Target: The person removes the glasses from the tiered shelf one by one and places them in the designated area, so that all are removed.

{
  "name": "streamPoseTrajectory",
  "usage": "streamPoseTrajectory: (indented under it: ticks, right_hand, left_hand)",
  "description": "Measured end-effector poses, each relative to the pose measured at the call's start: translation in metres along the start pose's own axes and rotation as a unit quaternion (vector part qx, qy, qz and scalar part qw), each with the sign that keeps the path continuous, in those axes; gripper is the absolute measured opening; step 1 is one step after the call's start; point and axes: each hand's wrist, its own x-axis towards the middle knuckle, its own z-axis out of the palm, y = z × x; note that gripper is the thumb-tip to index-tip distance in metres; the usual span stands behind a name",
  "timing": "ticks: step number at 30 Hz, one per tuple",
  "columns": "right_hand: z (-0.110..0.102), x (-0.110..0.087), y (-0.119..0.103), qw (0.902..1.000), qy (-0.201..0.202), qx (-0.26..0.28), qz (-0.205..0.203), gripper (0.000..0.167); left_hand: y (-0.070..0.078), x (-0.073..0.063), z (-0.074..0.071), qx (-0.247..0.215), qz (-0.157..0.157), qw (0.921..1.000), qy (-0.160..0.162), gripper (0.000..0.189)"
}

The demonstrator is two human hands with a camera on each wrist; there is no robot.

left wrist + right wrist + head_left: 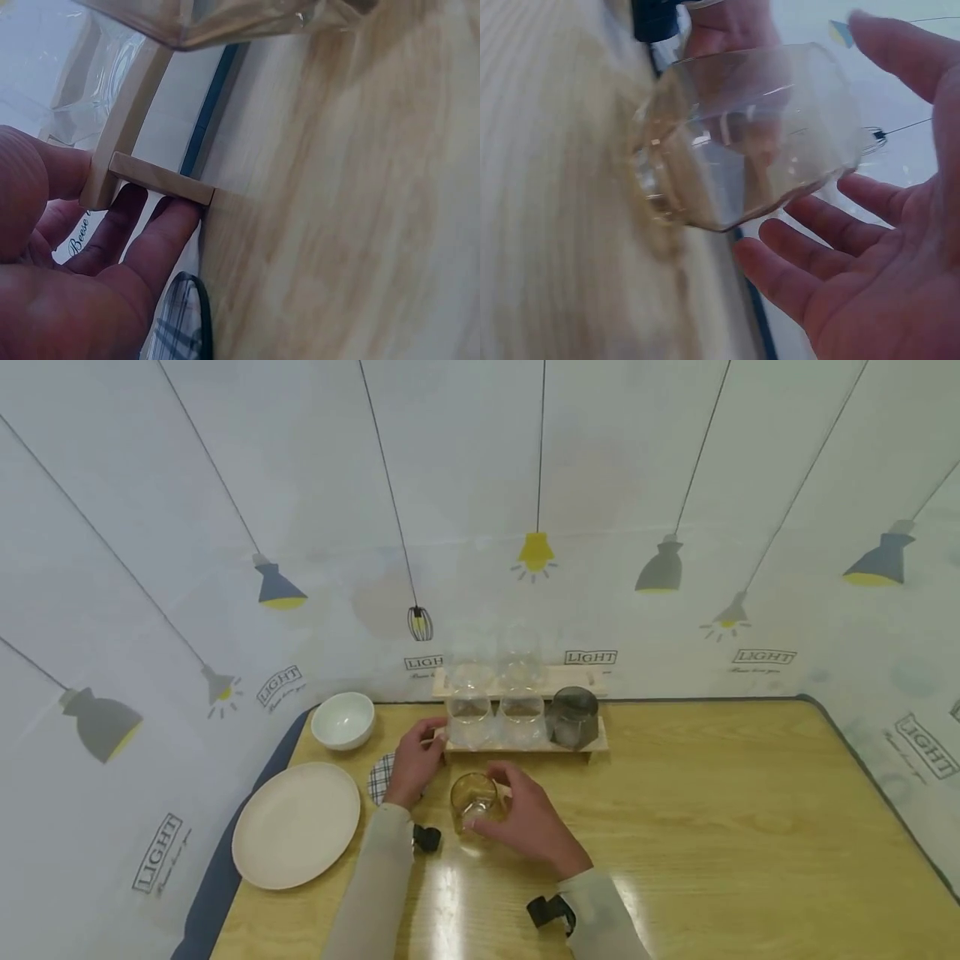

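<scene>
My left hand (416, 762) grips the left end of a two-level wooden rack (525, 747). In the left wrist view its thumb lies on the rack's board (133, 105) and its fingers sit at the rack's foot. In front of the rack an amber-tinted glass (727, 142) stands upright on the table. My right hand (532, 818) is spread around that glass, thumb and fingers apart; in the right wrist view no clear grip shows. Two clear glasses (469, 708) and a dark grey glass (574, 710) occupy the rack's front level. Fainter clear glasses (520, 670) are behind.
A plaid coaster (380, 775) lies partly hidden beneath my left wrist. Further left are a white bowl (342, 722) and a large pale plate (296, 827). A patterned wall covering (480, 485) rises behind the wooden table (720, 827).
</scene>
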Motion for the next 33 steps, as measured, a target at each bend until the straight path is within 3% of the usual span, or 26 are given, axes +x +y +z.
streamPoseTrajectory:
  ticks: [6,14,20,26,33]
  right_hand:
    - [-0.014,0.001,-0.022,0.9985,0.027,0.037,-0.031,0.066]
    - [-0.036,0.009,-0.046,0.9941,0.078,0.043,-0.061,0.042]
    - [-0.055,0.018,-0.055,0.9891,0.111,0.045,-0.086,0.038]
    - [-0.074,0.038,-0.062,0.9787,0.162,0.034,-0.122,0.038]
    - [-0.097,0.073,-0.063,0.9678,0.234,-0.009,-0.093,0.053]
  left_hand:
    - [0.000,0.001,-0.002,0.000,0.005,1.0000,-0.006,0.033]
    - [0.002,0.001,-0.004,-0.006,-0.020,0.9997,-0.010,0.032]
    - [0.001,0.002,-0.001,-0.006,-0.017,0.9997,-0.015,0.033]
    - [0.001,0.001,-0.001,0.002,-0.005,0.9999,-0.010,0.033]
    - [0.002,-0.002,-0.001,0.002,0.000,0.9999,-0.013,0.032]
